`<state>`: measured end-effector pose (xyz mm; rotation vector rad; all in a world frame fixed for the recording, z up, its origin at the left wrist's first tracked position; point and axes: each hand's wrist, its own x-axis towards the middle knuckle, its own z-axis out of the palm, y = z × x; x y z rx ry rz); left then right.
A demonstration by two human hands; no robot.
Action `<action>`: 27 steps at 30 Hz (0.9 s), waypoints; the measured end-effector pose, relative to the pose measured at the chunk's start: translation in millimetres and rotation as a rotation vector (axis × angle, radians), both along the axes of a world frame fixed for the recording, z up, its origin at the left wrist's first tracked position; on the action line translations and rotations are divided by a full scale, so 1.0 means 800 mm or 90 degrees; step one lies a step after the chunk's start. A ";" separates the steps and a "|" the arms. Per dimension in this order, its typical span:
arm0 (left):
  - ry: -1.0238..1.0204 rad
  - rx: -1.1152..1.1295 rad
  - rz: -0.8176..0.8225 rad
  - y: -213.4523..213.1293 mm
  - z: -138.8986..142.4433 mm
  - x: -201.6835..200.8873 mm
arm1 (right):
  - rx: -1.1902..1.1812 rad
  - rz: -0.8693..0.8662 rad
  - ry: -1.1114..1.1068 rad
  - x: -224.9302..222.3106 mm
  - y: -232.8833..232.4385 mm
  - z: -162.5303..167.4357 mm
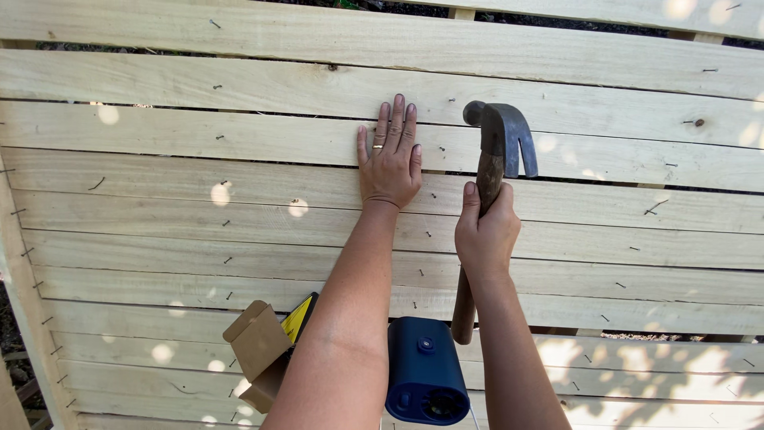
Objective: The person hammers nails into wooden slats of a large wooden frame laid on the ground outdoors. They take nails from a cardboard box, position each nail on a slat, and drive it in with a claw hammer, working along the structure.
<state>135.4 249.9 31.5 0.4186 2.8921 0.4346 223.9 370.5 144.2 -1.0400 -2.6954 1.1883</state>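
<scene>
My left hand (389,159) lies flat, fingers together, pressed on a pale wooden slat (199,139) of a slatted panel. A ring shows on one finger. My right hand (485,231) grips the wooden handle of a claw hammer (500,139) close below its dark steel head. The hammer head hangs just right of my left hand, its face turned toward the slats and the claw pointing down to the right. The handle's end reaches down past my wrist.
The panel of horizontal pale boards (159,271) fills the view, studded with small nails and staples. A small open cardboard box (259,350) and a dark blue device (426,374) sit near my forearms at the bottom. A wooden frame edge (24,302) runs down the left.
</scene>
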 end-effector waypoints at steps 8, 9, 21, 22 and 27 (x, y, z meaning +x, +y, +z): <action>-0.003 -0.011 0.000 -0.002 -0.001 -0.001 | -0.014 -0.045 -0.090 0.041 -0.003 -0.018; -0.003 -0.006 0.003 -0.001 -0.001 -0.002 | -0.016 -0.045 -0.080 0.049 -0.006 -0.020; -0.021 -0.049 -0.008 0.004 -0.003 -0.010 | 0.082 -0.051 -0.062 0.057 -0.015 -0.059; -0.029 -0.055 -0.012 0.004 -0.003 -0.010 | 0.095 -0.053 -0.077 0.056 -0.016 -0.060; -0.054 -0.025 -0.011 0.010 -0.002 -0.022 | 0.137 -0.056 -0.078 0.049 -0.013 -0.070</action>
